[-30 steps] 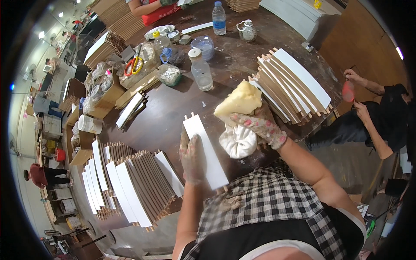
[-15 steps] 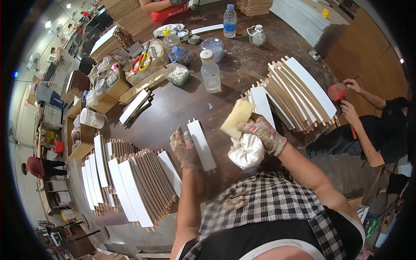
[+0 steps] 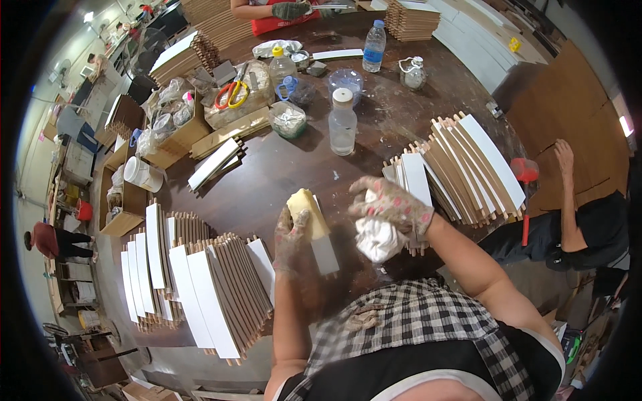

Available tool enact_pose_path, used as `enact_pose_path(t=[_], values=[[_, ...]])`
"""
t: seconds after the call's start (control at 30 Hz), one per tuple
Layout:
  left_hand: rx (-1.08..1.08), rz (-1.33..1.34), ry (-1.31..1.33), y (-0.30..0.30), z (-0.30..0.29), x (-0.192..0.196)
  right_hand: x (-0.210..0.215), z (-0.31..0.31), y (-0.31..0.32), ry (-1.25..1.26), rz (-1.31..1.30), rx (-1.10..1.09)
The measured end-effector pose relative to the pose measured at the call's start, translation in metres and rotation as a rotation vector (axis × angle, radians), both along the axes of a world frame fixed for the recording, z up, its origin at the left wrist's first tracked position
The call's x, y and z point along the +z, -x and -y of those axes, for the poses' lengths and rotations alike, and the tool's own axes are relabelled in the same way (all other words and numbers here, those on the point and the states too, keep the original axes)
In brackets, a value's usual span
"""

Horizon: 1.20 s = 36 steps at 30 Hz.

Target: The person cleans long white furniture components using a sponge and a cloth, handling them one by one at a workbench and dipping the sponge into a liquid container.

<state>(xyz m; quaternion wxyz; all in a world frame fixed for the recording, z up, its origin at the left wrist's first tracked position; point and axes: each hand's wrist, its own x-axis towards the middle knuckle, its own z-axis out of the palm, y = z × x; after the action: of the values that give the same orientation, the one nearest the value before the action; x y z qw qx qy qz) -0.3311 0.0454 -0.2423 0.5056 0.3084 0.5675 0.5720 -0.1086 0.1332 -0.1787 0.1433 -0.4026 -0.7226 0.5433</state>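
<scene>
- The left hand [image 3: 292, 235], in a thin glove, now rests flat on a yellow sponge block [image 3: 307, 212] that lies on a white panel [image 3: 322, 244] on the desk [image 3: 267, 180]. A second ago the right hand held that sponge up over a crumpled white cloth.
- The right hand [image 3: 390, 205] has given up the sponge and now closes on the white cloth [image 3: 376, 238] alone, holding it above the desk edge just right of the panel.
- The panel itself has slid down toward the person's body and lies lengthwise in front of the checked apron [image 3: 414, 321], between the two leaning stacks.
- My reading: with the sponge pressed on the board and the cloth ready, the work has passed from picking up tools to rubbing or wiping this one panel.
- Counts: one panel in hand; one sponge; one cloth.
- Leaning stacks of panels near the person: two, the left stack [image 3: 200, 281] and the right stack [image 3: 461, 167]. The boards in each are too many and too overlapped to count.
- Bottles standing on the desk: three plain ones, a clear bottle with a white cap [image 3: 342, 123], one with a blue cap [image 3: 374, 45], one with a yellow cap [image 3: 281, 65].
- One pair of scissors [image 3: 231, 93] with yellow and red handles lies in a box.
- Another person's arm [image 3: 568, 194] shows at the right, apart from this work.
</scene>
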Motion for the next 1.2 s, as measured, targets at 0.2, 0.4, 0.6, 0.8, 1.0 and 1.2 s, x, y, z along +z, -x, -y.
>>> enact_pose_path(t=[0.2,0.4,0.6,0.8,1.0,1.2], values=[[0.139,0.159,-0.123,0.015,-0.028,-0.006,0.045,-0.059,0.011,-0.738,0.191,-0.323],[0.312,0.025,-0.285,0.005,-0.045,0.009,0.061,-0.127,0.046,-0.868,0.307,-0.259],[0.291,0.063,-0.297,0.009,-0.034,-0.002,0.038,-0.147,0.086,-0.885,0.226,-0.014],[0.194,0.257,-0.341,-0.004,-0.042,-0.007,0.025,-0.141,0.157,-1.184,0.174,0.271],[0.137,0.197,-0.245,-0.002,-0.055,-0.002,0.079,-0.14,0.18,-0.769,0.434,0.46],[0.06,0.295,-0.242,-0.017,-0.064,-0.007,0.077,-0.259,0.119,-0.728,0.896,0.165]])
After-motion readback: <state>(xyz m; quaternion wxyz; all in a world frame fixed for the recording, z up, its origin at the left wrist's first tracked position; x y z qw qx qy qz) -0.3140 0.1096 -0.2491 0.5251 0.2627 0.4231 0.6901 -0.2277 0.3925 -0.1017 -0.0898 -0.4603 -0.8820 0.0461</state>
